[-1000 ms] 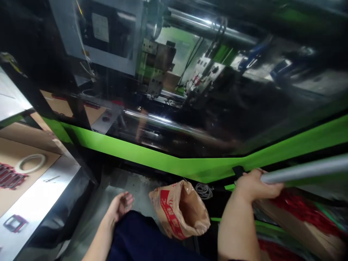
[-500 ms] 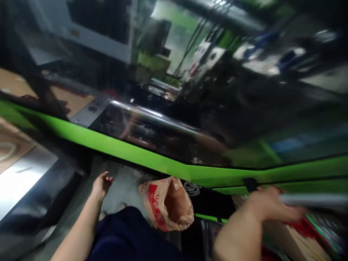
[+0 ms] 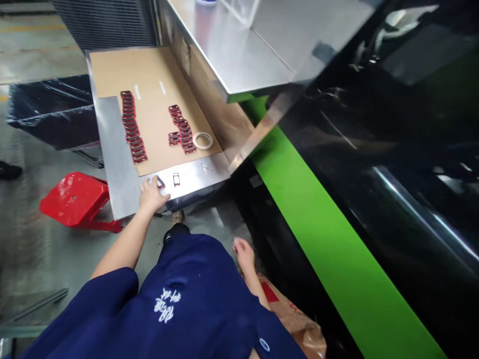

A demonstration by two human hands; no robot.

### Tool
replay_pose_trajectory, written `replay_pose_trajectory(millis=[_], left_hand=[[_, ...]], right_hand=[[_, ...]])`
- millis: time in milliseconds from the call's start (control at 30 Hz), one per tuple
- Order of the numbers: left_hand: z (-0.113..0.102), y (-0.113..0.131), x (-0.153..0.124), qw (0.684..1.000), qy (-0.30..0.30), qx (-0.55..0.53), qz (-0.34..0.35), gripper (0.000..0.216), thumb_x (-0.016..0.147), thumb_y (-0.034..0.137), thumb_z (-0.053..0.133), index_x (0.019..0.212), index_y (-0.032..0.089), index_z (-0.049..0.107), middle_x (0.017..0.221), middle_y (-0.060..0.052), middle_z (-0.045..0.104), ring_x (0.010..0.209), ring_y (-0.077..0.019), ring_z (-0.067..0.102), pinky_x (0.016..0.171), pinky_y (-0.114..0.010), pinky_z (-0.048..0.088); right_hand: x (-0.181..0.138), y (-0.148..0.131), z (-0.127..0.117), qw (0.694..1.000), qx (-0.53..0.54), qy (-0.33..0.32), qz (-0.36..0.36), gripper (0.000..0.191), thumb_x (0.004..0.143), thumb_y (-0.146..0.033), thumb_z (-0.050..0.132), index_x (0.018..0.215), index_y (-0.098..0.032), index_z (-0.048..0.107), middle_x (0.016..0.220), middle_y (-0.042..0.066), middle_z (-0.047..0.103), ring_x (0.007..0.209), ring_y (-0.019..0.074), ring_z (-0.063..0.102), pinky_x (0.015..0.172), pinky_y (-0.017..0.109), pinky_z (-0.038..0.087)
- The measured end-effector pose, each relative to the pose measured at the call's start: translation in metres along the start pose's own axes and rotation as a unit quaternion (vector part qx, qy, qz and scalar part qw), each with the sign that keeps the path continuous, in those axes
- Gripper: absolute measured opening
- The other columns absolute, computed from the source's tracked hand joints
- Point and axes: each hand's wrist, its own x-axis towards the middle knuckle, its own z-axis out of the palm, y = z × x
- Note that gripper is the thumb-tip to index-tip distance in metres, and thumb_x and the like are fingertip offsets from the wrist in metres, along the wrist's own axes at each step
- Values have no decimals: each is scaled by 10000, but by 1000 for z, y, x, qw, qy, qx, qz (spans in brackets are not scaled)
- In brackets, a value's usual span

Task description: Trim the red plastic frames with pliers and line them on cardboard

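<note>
Left grip [image 3: 151, 195] rests on a red-and-black moulded frame [image 3: 160, 182] at the steel edge of the worktop [image 3: 116, 159], clench impossible to tell; a second frame [image 3: 176, 179] lies just beside it. Right grip [image 3: 244, 253], released, is near a paper sack [image 3: 290, 319].

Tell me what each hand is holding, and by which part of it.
The left hand has its fingertips on a small red-edged frame; whether it is gripped cannot be told. The right hand holds nothing.
</note>
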Motion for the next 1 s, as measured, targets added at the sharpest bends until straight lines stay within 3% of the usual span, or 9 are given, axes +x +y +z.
replay_pose_trajectory(millis=[133,267,467,600,700,800,833,900,1000], left_hand=[[3,-13,30,995,-72,62,32,950,561,265,877,1416,145,482,1584,-256,330,1415,-479,366,1079,-547,386],[12,-22,42,990,-114,78,36,942,636,313,842,1467,152,429,1527,-250,373,1404,-458,383,1076,-538,409],[10,-37,54,987,-154,22,43,675,709,220,762,1346,152,552,1378,-204,485,1357,-434,447,1099,-590,412],[-6,-45,48,979,-183,-74,40,783,730,208,780,1438,176,450,1402,-168,513,1271,-301,565,1038,-445,518],[-28,-40,27,953,-207,-214,49,912,735,246,819,1513,216,343,1430,-164,538,1166,-235,641,943,-355,569],[-53,-21,5,885,-207,-404,104,967,696,366,896,1511,285,382,1511,-167,491,1183,-243,637,956,-362,567],[-61,-12,-1,871,-201,-431,125,972,685,411,907,1508,293,402,1512,-169,494,1183,-249,637,968,-376,566],[-74,5,-6,873,-184,-416,175,970,680,468,907,1506,295,429,1474,-163,533,1178,-252,643,1005,-404,555],[-87,25,-7,884,-156,-352,265,973,662,449,922,1505,311,456,1399,-133,593,1215,-268,630,1080,-447,510]], right_hand=[[123,25,82,989,-85,-6,119,323,981,-408,658,1126,-120,659,987,62,662,801,148,632,822,333,567],[217,38,110,966,-165,1,197,589,785,-424,777,1301,-181,632,1228,109,620,961,211,626,989,390,496],[231,39,112,951,-194,22,241,402,774,-472,736,1063,-192,727,1165,111,631,1066,264,592,1010,393,459],[225,20,110,962,-144,21,232,544,824,-637,627,983,-122,699,945,121,662,873,234,614,853,376,525],[214,-24,106,978,-70,-36,194,656,842,-715,559,1041,-104,695,825,96,666,699,185,601,682,325,541],[199,-92,97,986,-8,-112,123,508,827,-606,680,1069,-165,744,919,76,706,735,171,640,712,309,557],[196,-116,93,987,10,-141,78,395,829,-523,725,1043,-194,765,925,60,711,751,169,651,728,305,560],[196,-158,87,976,20,-193,-102,242,889,-314,729,1114,-233,764,967,49,728,830,170,679,781,308,562],[203,-193,81,945,9,-207,-255,283,883,-181,740,1153,-265,752,1004,32,742,833,157,697,747,286,561]])
